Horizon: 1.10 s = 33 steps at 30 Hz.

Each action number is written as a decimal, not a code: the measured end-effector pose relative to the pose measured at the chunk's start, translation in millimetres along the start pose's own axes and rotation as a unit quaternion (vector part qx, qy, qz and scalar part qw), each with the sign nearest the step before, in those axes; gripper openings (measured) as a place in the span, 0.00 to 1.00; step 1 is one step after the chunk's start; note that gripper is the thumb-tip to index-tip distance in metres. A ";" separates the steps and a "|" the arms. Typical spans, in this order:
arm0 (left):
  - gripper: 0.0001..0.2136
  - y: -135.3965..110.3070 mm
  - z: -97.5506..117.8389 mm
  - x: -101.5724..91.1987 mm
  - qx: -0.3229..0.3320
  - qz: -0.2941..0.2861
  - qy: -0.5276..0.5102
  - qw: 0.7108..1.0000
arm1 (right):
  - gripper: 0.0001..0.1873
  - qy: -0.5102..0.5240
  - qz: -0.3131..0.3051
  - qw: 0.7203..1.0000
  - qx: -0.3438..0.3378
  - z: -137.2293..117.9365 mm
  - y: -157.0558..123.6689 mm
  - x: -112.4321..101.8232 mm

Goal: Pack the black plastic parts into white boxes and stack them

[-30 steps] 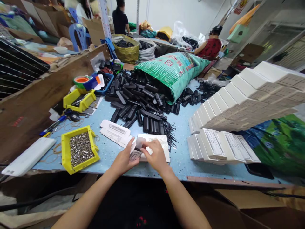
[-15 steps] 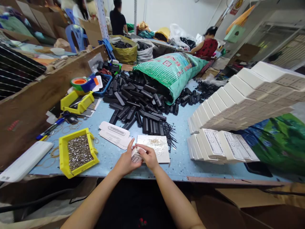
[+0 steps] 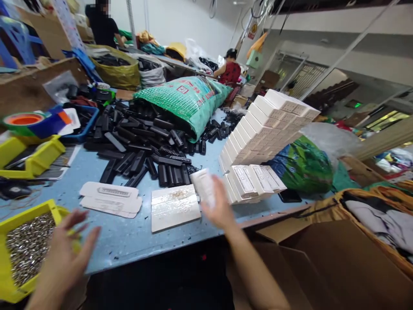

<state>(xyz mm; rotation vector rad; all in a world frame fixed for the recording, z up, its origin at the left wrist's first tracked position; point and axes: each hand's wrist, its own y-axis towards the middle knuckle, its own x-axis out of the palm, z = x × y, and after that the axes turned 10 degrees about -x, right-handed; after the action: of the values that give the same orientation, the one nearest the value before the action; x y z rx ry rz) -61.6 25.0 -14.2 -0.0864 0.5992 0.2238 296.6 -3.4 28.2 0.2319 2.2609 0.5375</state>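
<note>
My right hand (image 3: 220, 209) holds a small white box (image 3: 205, 186) upright above the blue table (image 3: 129, 237), close to the low row of white boxes (image 3: 253, 181). My left hand (image 3: 66, 254) is open with fingers spread, blurred, hovering by the yellow bin of small metal pieces (image 3: 22, 247). A white tile (image 3: 174, 207) lies flat between my hands. Two flat unfolded cartons (image 3: 111, 198) lie left of it.
A heap of black plastic parts (image 3: 142, 137) spills from a green sack (image 3: 183, 101). Stacked white boxes (image 3: 264, 125) rise at the right. An open cardboard box (image 3: 309, 258) stands below the table edge. A tape roll (image 3: 24, 120) and yellow trays (image 3: 32, 157) sit left. Other people work behind.
My hands have parted: the right carries the closed white box toward the stacked boxes, the left has let go and swung left toward the yellow bin. The view has turned right.
</note>
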 end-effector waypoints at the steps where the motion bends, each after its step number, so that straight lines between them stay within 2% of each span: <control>1: 0.26 10.7 -12.8 -19.2 -0.002 0.042 0.084 0.996 | 0.41 -0.101 0.027 0.994 0.024 17.6 9.8 -34.1; 2: 0.21 20.8 -27.1 -35.7 0.004 0.082 0.158 0.984 | 0.38 -0.189 0.036 0.979 0.062 35.8 19.0 -64.5; 4: 0.13 35.9 -55.7 -57.6 0.034 0.065 0.244 0.967 | 0.35 -0.303 0.026 0.942 0.142 66.5 34.8 -104.3; 5: 0.11 40.4 -68.0 -62.5 0.048 0.043 0.261 0.963 | 0.34 -0.329 0.031 0.931 0.154 76.0 41.4 -110.5; 6: 0.10 43.1 -77.7 -64.0 0.058 0.019 0.267 0.962 | 0.33 -0.330 0.043 0.932 0.142 80.6 47.5 -106.7; 8: 0.09 44.7 -87.6 -60.9 0.060 -0.001 0.268 0.962 | 0.29 -0.261 0.062 0.962 0.055 76.9 60.7 -71.4; 10: 0.12 44.0 -86.5 -56.9 0.042 0.001 0.276 0.960 | 0.23 -0.131 0.024 0.990 -0.041 63.8 79.5 -10.3; 11: 0.14 43.4 -83.2 -56.3 0.031 0.004 0.281 0.959 | 0.21 -0.070 -0.015 0.995 -0.062 57.0 92.0 24.0; 13: 0.16 42.0 -74.9 -59.1 0.026 0.009 0.284 0.958 | 0.23 0.010 -0.073 0.996 -0.049 47.5 120.9 87.1; 15: 0.16 39.5 -67.5 -65.7 0.046 0.022 0.269 0.962 | 0.24 0.052 -0.079 0.995 -0.010 45.4 148.4 131.0; 16: 0.16 37.4 -64.4 -69.6 0.056 0.034 0.255 0.965 | 0.23 0.066 -0.073 0.995 0.005 46.6 158.7 144.0; 18: 0.16 30.6 -58.9 -76.0 0.042 0.063 0.214 0.974 | 0.20 0.087 -0.053 0.995 0.019 50.8 167.7 154.2; 20: 0.14 20.0 -52.1 -76.2 -0.050 0.095 0.157 0.982 | 0.18 0.116 -0.026 0.992 0.034 53.7 158.1 150.6; 22: 0.15 7.2 -41.4 -64.6 -0.179 0.103 0.023 0.978 | 0.20 0.197 0.001 0.978 0.069 51.8 130.5 142.2; 23: 0.17 0.7 -34.1 -53.4 -0.232 0.087 -0.075 0.966 | 0.21 0.249 0.003 0.964 0.093 48.6 111.8 138.3; 24: 0.18 -5.2 -25.5 -38.6 -0.269 0.059 -0.185 0.943 | 0.21 0.305 -0.007 0.944 0.125 44.0 91.5 135.0; 26: 0.19 -14.6 -5.3 -1.3 -0.306 -0.039 -0.365 0.879 | 0.18 0.398 -0.049 0.894 0.201 30.6 52.2 130.1; 28: 0.16 -20.1 15.4 38.5 -0.356 -0.146 -0.449 0.807 | 0.15 0.452 -0.070 0.853 0.253 13.6 23.3 125.6; 30: 0.15 -23.2 32.0 70.9 -0.370 -0.187 -0.465 0.782 | 0.14 0.499 -0.045 0.830 0.247 -3.8 10.0 119.0; 33: 0.16 -26.5 44.8 95.4 -0.351 -0.206 -0.471 0.783 | 0.14 0.551 0.013 0.812 0.191 -24.9 13.5 105.2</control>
<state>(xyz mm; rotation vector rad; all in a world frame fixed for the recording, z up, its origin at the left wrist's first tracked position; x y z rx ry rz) 45.7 23.3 -31.0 -0.7801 -0.5475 0.0286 207.1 35.7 -20.1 0.1587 3.5187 0.2073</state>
